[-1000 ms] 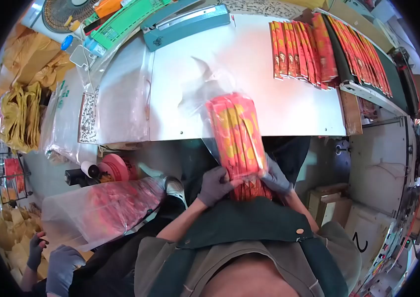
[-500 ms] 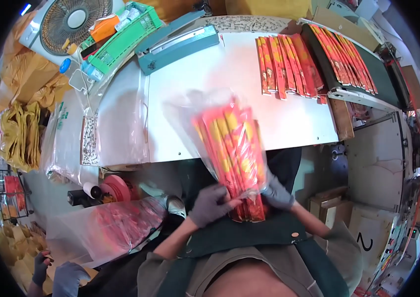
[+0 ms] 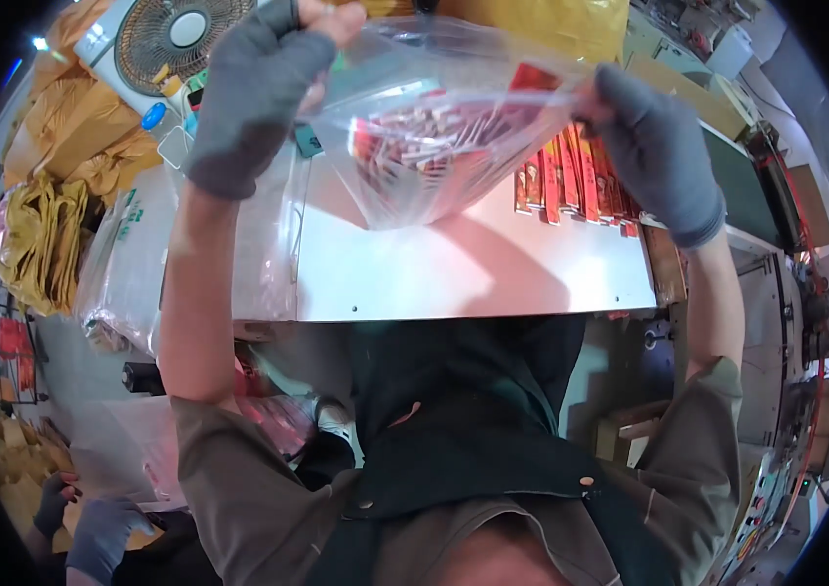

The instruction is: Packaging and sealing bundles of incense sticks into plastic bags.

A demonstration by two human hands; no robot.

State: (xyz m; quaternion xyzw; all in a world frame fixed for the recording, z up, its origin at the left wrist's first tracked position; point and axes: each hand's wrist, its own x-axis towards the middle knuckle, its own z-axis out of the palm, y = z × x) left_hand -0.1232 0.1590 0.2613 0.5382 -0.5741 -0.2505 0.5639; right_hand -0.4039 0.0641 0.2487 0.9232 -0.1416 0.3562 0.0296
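- Head view: left hand (image 3: 263,98), grey glove, fingertips bare; grip pinched on the left side of the mouth of the clear bag (image 3: 400,195).
- Right hand (image 3: 659,146), also gloved; grip closed on the bag's right side, fingertips partly hidden.
- Bag: hangs between both hands, above or on the white surface (image 3: 385,278); can't tell if its bottom touches. Mouth stretched wide.
- Red packets (image 3: 424,142) bunched inside, ends up, seen through the plastic; count unclear.
- Row of red packets (image 3: 580,181) on the surface, behind the right side of the bag, just beside the right hand.
- Fan (image 3: 188,29) at upper left; clear plastic sheets (image 3: 136,244) left of the work area; another person's gloved hand (image 3: 107,532) at lower left, well apart.
- Step, judged: handling the filled bag by its spread mouth.
- Next move, judged: calls for even tension on both edges, bag upright, packets settled low.
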